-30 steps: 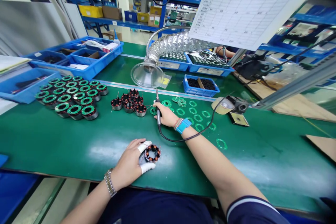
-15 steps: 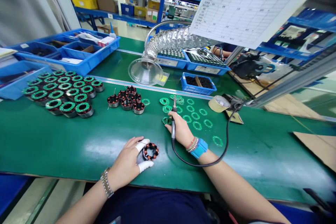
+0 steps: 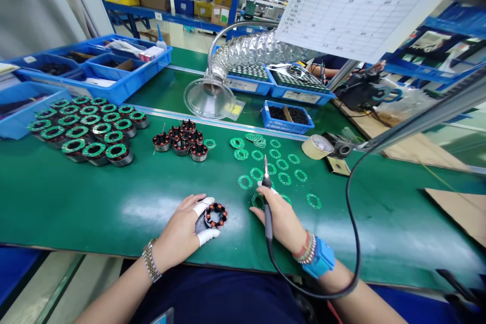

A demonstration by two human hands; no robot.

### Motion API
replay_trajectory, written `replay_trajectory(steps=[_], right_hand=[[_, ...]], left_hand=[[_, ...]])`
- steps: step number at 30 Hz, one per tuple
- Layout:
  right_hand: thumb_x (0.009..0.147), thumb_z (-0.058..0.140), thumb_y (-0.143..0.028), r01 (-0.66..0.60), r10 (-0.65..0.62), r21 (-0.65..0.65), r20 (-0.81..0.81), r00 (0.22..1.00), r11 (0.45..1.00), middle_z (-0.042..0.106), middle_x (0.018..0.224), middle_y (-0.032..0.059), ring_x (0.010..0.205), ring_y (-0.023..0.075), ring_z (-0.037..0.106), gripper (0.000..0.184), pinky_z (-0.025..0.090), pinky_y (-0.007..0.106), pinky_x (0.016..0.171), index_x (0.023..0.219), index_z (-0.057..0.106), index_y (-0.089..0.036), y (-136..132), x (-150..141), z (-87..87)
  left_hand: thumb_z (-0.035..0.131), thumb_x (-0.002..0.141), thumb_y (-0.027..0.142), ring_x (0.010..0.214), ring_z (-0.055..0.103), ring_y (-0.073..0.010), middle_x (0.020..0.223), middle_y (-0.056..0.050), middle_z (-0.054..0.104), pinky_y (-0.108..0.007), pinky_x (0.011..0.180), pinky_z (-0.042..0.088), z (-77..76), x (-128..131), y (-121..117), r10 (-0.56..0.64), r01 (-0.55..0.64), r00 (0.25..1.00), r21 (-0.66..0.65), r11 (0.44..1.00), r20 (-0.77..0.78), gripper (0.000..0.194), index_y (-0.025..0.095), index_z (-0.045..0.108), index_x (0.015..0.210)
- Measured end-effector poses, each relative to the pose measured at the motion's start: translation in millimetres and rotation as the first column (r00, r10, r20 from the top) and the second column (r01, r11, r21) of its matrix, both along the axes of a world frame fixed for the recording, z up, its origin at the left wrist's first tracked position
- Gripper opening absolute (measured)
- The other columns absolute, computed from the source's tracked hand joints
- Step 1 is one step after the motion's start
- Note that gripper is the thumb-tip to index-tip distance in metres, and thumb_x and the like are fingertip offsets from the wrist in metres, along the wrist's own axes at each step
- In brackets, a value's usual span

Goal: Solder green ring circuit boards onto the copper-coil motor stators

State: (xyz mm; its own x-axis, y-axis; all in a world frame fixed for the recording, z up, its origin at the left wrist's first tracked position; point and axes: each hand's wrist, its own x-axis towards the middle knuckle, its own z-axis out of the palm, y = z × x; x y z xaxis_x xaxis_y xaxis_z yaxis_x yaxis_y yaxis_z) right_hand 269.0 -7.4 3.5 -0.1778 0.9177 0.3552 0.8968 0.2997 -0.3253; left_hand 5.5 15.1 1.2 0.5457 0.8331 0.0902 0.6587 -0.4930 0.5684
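Note:
My left hand (image 3: 181, 233), with white covers on thumb and finger, is closed around the side of a motor stator (image 3: 216, 215) with copper windings, flat on the green bench. In my right hand (image 3: 283, 217) is a soldering iron (image 3: 269, 217), its tip pointing up and away from me. A green ring-shaped circuit board (image 3: 257, 200) shows between the right thumb and fingertips; whether they grip it I cannot tell. More ring boards (image 3: 282, 164) lie spread beyond that hand. Several bare wound stators (image 3: 199, 152) stand grouped past my left hand.
Stators topped with green boards (image 3: 93, 151) stand in rows at left, near a blue divided tray (image 3: 125, 86). A fume hood (image 3: 209, 98) on a silver duct hangs over the far bench. A tape roll (image 3: 317, 147) sits at right. The iron's cord (image 3: 355, 223) loops over my right forearm.
My right hand, with the soldering iron, has come back toward me and to the right. A ring board now shows at its fingertips. My left hand stays on the stator.

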Motion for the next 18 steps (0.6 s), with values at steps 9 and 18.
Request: replay_trajectory(steps=[9, 18], right_hand=[[0.085, 0.052, -0.031, 0.053, -0.054, 0.033, 0.025, 0.998, 0.998, 0.057, 0.099, 0.0147, 0.087, 0.0272, 0.058, 0.030, 0.050, 0.043, 0.075, 0.111, 0.047, -0.017, 3, 16, -2.4], [0.083, 0.047, -0.011, -0.065, 0.063, -0.056, -0.032, 0.997, 0.996, 0.057, 0.097, 0.0119, 0.077, 0.0205, 0.059, 0.034, 0.050, 0.036, 0.070, 0.116, 0.044, -0.017, 80, -22, 3.3]], left_hand=[[0.064, 0.074, 0.039, 0.118, 0.047, -0.0294, 0.127, -0.013, 0.053, -0.049, 0.100, 0.039, -1.5, 0, 0, 0.005, -0.005, 1.000, -0.006, 1.000, 0.007, 0.053, 0.019, 0.051, 0.121], [0.066, 0.073, 0.037, 0.118, 0.048, -0.0298, 0.125, -0.015, 0.055, -0.048, 0.099, 0.040, 1.5, 1, 0, -0.003, 0.003, 1.000, 0.004, 1.000, -0.003, 0.053, 0.017, 0.053, 0.120]])
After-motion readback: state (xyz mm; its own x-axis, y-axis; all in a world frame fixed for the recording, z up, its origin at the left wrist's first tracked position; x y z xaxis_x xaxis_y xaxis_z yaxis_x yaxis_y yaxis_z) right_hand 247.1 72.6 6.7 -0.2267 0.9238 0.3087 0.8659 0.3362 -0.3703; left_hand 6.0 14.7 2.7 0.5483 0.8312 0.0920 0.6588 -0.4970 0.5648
